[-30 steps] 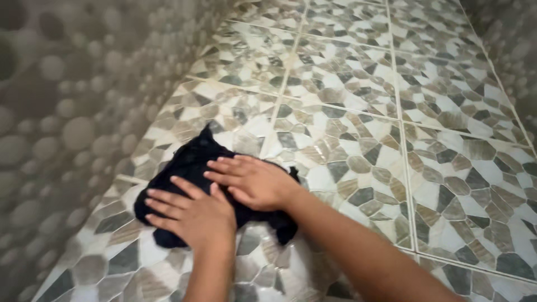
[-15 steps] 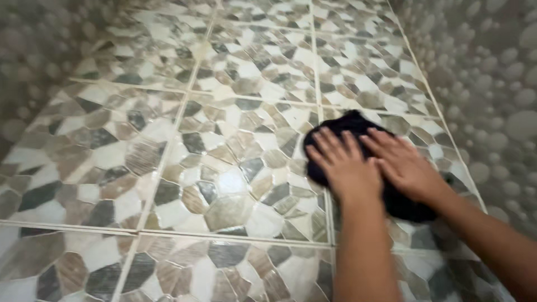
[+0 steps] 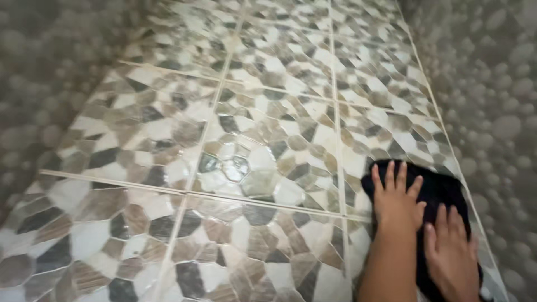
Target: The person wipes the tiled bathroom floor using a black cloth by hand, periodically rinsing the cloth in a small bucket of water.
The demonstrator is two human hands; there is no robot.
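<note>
Cloth (image 3: 442, 193) slid right — hands (image 3: 398, 204) flat atop it.

1 head-worn camera looks steeply down, close over the tiled floor (image 3: 235, 162), hands at the lower right edge

I am seeing a soft, matt black cloth (image 3: 439, 193). The stone-patterned floor tiles (image 3: 246, 168) are looking glossy and smooth, while the pebble-patterned wall (image 3: 492, 89) is appearing duller.
</note>
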